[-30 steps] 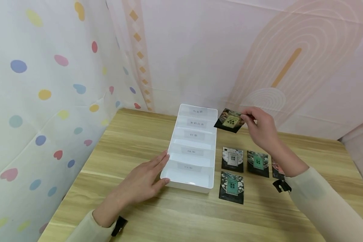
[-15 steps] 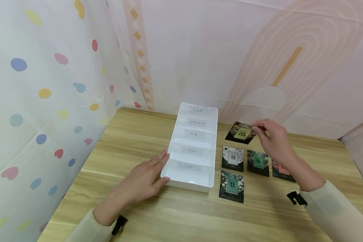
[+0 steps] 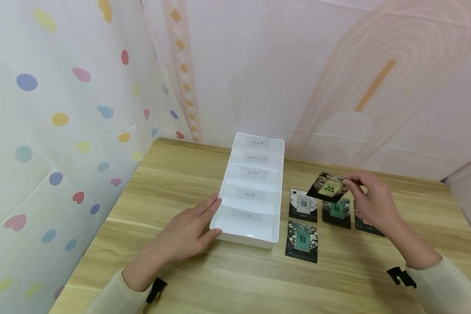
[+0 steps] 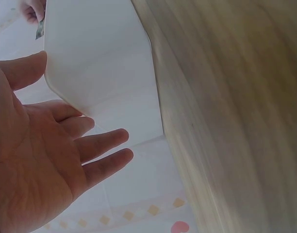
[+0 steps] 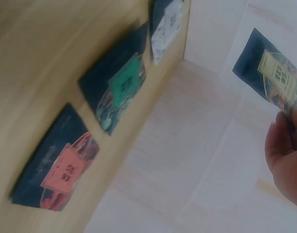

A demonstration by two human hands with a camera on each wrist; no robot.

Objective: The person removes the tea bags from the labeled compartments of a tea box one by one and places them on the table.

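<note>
My right hand pinches the corner of a black tea bag sachet with a yellow-green label, held above the table. Its lower edge overlaps the view of a white-labelled sachet and a green-labelled sachet below. In the right wrist view the held sachet shows its label beside my thumb. My left hand touches the near left corner of a long white divided box. In the left wrist view, its fingers are spread and the thumb tip meets the box's rim.
A teal-labelled sachet lies nearest me, right of the box. A red-labelled sachet lies at the row's right end, partly behind my right hand in the head view. Paper labels mark the box's several compartments. A patterned curtain hangs behind the wooden table.
My right hand has carried the yellow-green-labelled sachet away from the box's far right side, rightward and towards me, over the row of sachets. The left hand has stayed at the box corner.
</note>
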